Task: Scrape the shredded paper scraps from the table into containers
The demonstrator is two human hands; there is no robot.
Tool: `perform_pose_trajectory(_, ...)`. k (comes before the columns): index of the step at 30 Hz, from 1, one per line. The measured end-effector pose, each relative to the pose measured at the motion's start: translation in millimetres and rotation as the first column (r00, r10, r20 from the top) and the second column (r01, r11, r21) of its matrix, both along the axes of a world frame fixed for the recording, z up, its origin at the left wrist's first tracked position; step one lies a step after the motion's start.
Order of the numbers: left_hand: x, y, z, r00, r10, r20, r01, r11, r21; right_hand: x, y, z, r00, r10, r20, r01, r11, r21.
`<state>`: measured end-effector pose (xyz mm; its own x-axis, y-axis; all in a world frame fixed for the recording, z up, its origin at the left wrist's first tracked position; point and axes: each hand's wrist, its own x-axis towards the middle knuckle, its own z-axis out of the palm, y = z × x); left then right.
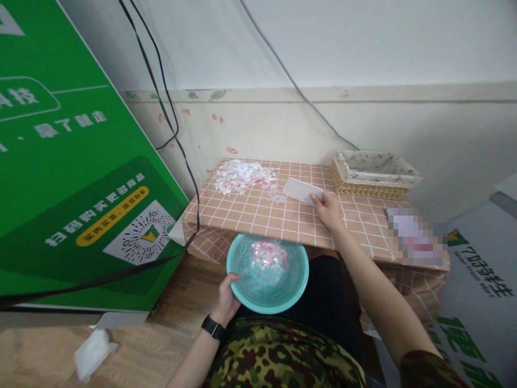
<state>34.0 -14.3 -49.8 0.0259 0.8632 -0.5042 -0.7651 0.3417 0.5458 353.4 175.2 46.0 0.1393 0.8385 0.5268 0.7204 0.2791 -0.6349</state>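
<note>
My left hand (226, 296) grips the left rim of a round turquoise plastic basket (236, 258), held just below the table's front edge. Inside the basket lies a clear plastic bag (270, 260) with pink and white bits. My right hand (328, 209) is closed on the right end of a flat white card (301, 191), held low over the tablecloth. To the card's left, a heap of white and pink paper scraps (244, 176) spreads over the back left of the table, and several pinkish scraps (276, 194) lie near the card's tip.
A brown checked cloth (299, 226) covers the table. A lined wicker basket (375, 175) stands at the back right; a blurred flat item (412, 234) lies in front of it. A large green sign panel (72, 145) and a hanging black cable (189, 172) are at left.
</note>
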Motion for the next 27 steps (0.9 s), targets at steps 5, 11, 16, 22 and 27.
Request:
perform_pose_trajectory(5,13.4,1.9,-7.2,1.000,0.002,-0.005,-0.002,1.000,0.022,0.3,-2.6,-0.8,0.999,0.020,0.025,-0.019,0.999,-0.026)
perform_pose_trajectory(11,19.1,2.6,-12.8,0.999,0.037,-0.036,-0.035,0.998,0.052,0.4,-8.5,-3.3,0.952,0.168,-0.254,-0.188,0.981,-0.055)
perform_pose_trajectory(16,18.2,2.7,-11.4,0.999,0.026,-0.040,-0.024,0.998,0.061,-1.9,-10.4,-3.3,0.849,0.268,-0.455,-0.340,0.937,-0.082)
perform_pose_trajectory(22,18.5,3.8,-13.6,0.999,0.032,-0.032,-0.029,0.997,0.077,-5.1,-14.7,2.6,0.716,0.293,-0.633,-0.427,0.902,-0.065)
perform_pose_trajectory(27,18.5,5.1,-13.7,0.999,0.027,-0.025,-0.025,0.997,0.074,-7.1,-15.0,1.3,0.693,0.345,-0.633,-0.515,0.851,-0.100)
